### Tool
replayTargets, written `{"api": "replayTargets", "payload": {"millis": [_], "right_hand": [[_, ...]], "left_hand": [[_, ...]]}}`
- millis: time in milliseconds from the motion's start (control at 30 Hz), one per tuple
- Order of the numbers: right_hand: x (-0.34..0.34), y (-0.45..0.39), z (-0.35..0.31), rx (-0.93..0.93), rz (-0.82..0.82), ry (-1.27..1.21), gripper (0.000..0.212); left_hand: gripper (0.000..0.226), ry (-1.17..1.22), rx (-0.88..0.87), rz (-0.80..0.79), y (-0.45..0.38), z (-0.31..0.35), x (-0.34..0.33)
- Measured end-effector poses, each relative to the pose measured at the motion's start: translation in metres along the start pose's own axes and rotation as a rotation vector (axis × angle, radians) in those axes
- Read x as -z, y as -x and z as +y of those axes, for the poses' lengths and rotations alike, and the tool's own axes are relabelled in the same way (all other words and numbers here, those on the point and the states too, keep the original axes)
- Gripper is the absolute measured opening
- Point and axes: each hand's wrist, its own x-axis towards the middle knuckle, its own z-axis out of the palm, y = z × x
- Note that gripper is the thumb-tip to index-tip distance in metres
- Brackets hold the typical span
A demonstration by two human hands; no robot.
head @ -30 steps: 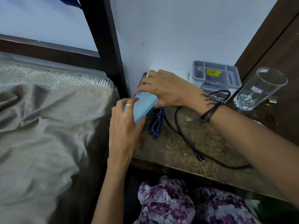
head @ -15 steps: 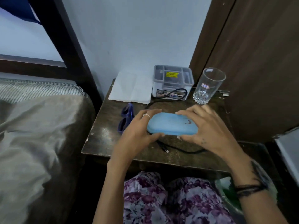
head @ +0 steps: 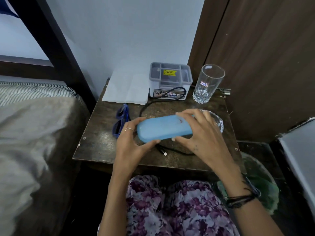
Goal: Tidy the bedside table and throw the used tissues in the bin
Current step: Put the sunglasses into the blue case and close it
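A light blue glasses case [head: 162, 128] is held closed above the dark wooden bedside table [head: 95, 143]. My left hand [head: 131, 142] grips its left end and my right hand [head: 201, 133] grips its right end. Blue glasses [head: 121, 122] lie folded on the table left of the case. A flat white tissue [head: 127, 87] rests at the back left, against the wall. A black cable [head: 172, 149] runs under the case, its plug end near the front.
A grey organiser box [head: 170, 80] and a tall empty glass [head: 208, 84] stand at the back. A clear glass dish [head: 216, 120] sits behind my right hand. The bed [head: 34, 133] lies left; a green-lined bin [head: 262, 183] sits lower right beside a wooden door [head: 264, 57].
Both hands have carried the blue case from the table's left edge beside the bed to over its middle, turning it level. The view has shifted right, showing the whole tabletop.
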Motion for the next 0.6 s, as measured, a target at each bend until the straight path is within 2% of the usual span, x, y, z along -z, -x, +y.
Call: {"api": "replayTargets", "payload": {"millis": [67, 133, 267, 333, 400, 500, 600], "right_hand": [[0.007, -0.005, -0.011, -0.122, 0.074, -0.161, 0.062], [0.008, -0.009, -0.024, -0.306, 0.153, -0.492, 0.053], [-0.003, -0.012, -0.056, -0.703, 0.164, -1.214, 0.042], [-0.011, -0.016, -0.07, -0.833, 0.171, -1.512, 0.042], [-0.018, -0.02, -0.077, -0.916, 0.195, -1.62, 0.05], [-0.025, -0.028, -0.066, -0.976, 0.188, -1.581, 0.051], [-0.016, -0.04, -0.039, -0.875, 0.006, -1.479, 0.045]], "left_hand": [[0.062, 0.035, 0.0, 0.132, 0.001, 0.006, 0.005], [0.063, 0.047, 0.004, 0.224, 0.001, 0.009, 0.007], [0.062, 0.032, 0.012, 0.303, 0.006, 0.017, -0.005], [0.061, 0.041, 0.008, 0.303, 0.009, 0.02, -0.014], [0.061, 0.073, 0.02, 0.24, 0.01, 0.02, -0.021], [0.062, 0.125, 0.021, 0.06, 0.009, 0.013, -0.022], [0.061, 0.129, 0.005, -0.053, 0.006, 0.005, -0.013]]}}
